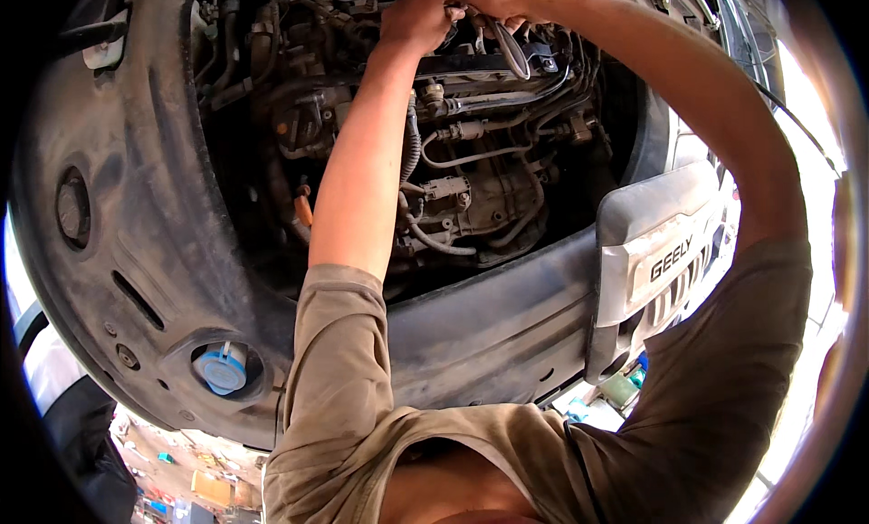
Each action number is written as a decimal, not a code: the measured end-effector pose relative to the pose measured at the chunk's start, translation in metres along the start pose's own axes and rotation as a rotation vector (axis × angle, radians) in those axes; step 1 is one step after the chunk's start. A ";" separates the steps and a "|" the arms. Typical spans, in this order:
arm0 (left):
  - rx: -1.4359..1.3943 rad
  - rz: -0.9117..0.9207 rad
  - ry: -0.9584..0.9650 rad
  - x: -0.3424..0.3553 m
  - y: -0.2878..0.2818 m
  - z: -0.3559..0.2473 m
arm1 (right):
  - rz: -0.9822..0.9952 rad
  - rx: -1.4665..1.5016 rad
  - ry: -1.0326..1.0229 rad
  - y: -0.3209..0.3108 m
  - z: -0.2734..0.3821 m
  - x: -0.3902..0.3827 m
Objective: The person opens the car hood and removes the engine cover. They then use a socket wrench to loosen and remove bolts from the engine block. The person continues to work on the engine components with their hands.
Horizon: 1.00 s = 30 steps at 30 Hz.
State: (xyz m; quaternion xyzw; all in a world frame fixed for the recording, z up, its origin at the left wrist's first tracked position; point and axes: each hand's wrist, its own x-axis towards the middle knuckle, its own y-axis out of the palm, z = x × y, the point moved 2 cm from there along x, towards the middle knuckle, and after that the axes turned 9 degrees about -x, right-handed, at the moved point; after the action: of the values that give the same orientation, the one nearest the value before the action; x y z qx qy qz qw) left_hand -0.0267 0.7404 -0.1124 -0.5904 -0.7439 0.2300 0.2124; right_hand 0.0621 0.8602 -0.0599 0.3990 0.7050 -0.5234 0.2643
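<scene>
Both arms reach into an open, grimy engine bay [471, 207]. My left hand [416, 19] is at the top edge of the view with fingers curled; what it grips there is too small to make out. My right hand [493, 4] is just right of it, fingers bent down among the parts, its grip partly hidden. A grey looped hose or cable [512, 52] hangs below my right hand. Under both hands lie a black rail [471, 64], pipes and corrugated tubing [410, 144].
Black body panel [136, 252] with a blue-capped reservoir [224, 368] surrounds the bay on the left and front. A silver-grey trim piece with a slotted grille [638, 252] sits at the right. Beyond the edge, cluttered ground with boxes [210, 488] shows at lower left.
</scene>
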 end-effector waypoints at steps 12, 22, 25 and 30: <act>-0.062 -0.038 -0.050 -0.008 -0.009 -0.005 | -0.728 -0.342 -0.388 -0.038 -0.011 -0.054; -0.059 -0.059 -0.015 -0.007 -0.018 0.003 | -0.194 -0.028 -0.034 -0.071 0.021 -0.057; -0.063 -0.043 -0.041 -0.010 -0.017 -0.002 | -0.557 -0.089 -0.229 -0.042 -0.008 -0.055; 0.010 -0.039 -0.023 -0.008 -0.013 0.002 | -0.469 -0.576 -0.318 -0.049 0.011 -0.056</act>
State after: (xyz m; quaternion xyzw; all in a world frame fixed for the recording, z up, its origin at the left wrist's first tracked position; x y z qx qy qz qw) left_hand -0.0365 0.7299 -0.1069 -0.5722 -0.7564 0.2361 0.2113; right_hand 0.0510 0.8271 0.0067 0.0507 0.8450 -0.4059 0.3445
